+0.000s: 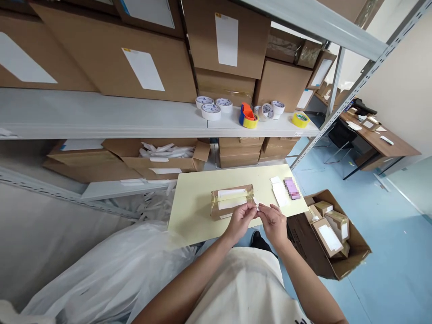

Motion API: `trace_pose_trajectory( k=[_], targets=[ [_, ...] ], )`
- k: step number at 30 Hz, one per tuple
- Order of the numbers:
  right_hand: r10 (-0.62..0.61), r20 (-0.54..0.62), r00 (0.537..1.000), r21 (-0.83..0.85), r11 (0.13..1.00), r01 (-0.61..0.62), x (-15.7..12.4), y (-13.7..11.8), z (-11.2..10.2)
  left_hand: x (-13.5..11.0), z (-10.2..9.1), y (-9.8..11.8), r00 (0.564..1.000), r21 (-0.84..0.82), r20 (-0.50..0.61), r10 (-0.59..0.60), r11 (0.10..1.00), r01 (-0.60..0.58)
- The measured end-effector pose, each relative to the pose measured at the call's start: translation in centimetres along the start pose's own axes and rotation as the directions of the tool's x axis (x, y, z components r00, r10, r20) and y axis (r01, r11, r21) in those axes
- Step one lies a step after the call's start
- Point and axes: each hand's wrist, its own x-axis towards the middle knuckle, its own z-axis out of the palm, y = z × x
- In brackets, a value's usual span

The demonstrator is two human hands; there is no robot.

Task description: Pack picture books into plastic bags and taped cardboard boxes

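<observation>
A taped cardboard box (232,204) with white labels lies on the pale yellow tabletop (192,189). At its near right corner my left hand (241,219) is closed in a pinch. My right hand (272,221) meets it there, its fingers also drawn together. Between the fingertips shows a small white scrap (258,209), too small to tell whether it is paper or tape. To the right of the box are white paper slips (278,191) and a purple item (291,188), which is blurred out.
Tape rolls (211,112) and a tape dispenser (249,116) sit on the grey shelf (135,114), below large cartons (148,58). An open carton (354,243) of small boxes stands on the floor at right. White plastic sheeting (128,261) lies at left.
</observation>
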Motion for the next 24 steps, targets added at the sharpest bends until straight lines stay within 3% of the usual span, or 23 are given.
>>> trace_pose_trajectory(
  k=[6, 12, 17, 24],
  targets=[
    [0.018, -0.018, 1.0, 0.017, 1.0, -0.018, -0.4, -0.7, 0.1, -0.3, -0.4, 0.0, 0.995, 0.076, 0.045, 0.09, 0.993, -0.094],
    [0.09, 0.053, 0.995, 0.222, 0.97, -0.1, 0.4, -1.2, 0.7, -0.3, -1.2, -0.4, 0.977, 0.151, 0.002, 0.212, 0.966, -0.21],
    [0.193, 0.217, 0.957, 0.391, 0.881, -0.267, 2.0, -1.0, 2.0, -0.6, -2.1, -0.3, 0.948, 0.368, -0.093, 0.304, 0.896, -0.251],
    [0.169, 0.523, 0.835, 0.541, 0.692, -0.479, 4.7, 0.1, 4.3, -1.0, -3.2, 0.1, 0.904, 0.545, -0.198, 0.379, 0.809, -0.219]
  ],
)
